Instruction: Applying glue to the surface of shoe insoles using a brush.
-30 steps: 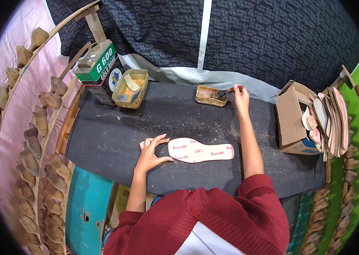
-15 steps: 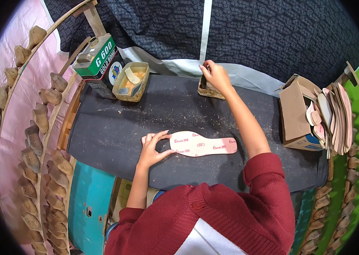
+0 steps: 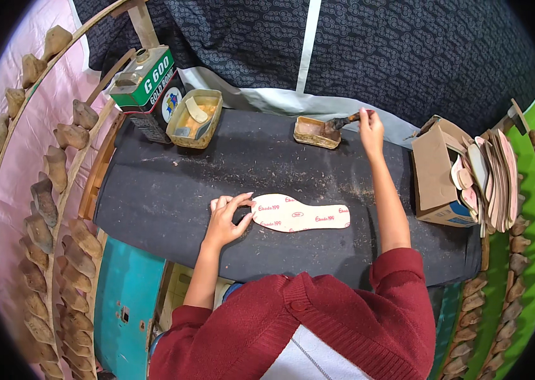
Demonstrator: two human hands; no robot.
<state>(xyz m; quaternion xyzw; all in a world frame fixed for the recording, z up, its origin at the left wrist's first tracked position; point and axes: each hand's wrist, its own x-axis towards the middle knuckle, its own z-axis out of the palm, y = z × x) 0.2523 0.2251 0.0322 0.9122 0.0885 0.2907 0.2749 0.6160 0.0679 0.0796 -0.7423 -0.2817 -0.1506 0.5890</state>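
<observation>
A pale pink shoe insole (image 3: 302,213) with small red print lies flat on the dark tabletop (image 3: 172,183). My left hand (image 3: 227,218) rests at its left end, fingertips pinching the insole's rounded tip. My right hand (image 3: 370,128) reaches to the far edge of the table and grips the handle of a brush (image 3: 345,120), whose head sits in a small rectangular glue tin (image 3: 315,132).
At the back left stand a green-and-white adhesive can (image 3: 146,79) and a yellow tray (image 3: 198,118) with glue and a scraper. A cardboard box (image 3: 439,174) with stacked insoles (image 3: 492,180) sits at right. Wooden shoe lasts (image 3: 58,183) line racks on both sides.
My right hand moved from left of the glue tin to its right side and now holds the brush by its handle. My left hand and the insole stayed put.
</observation>
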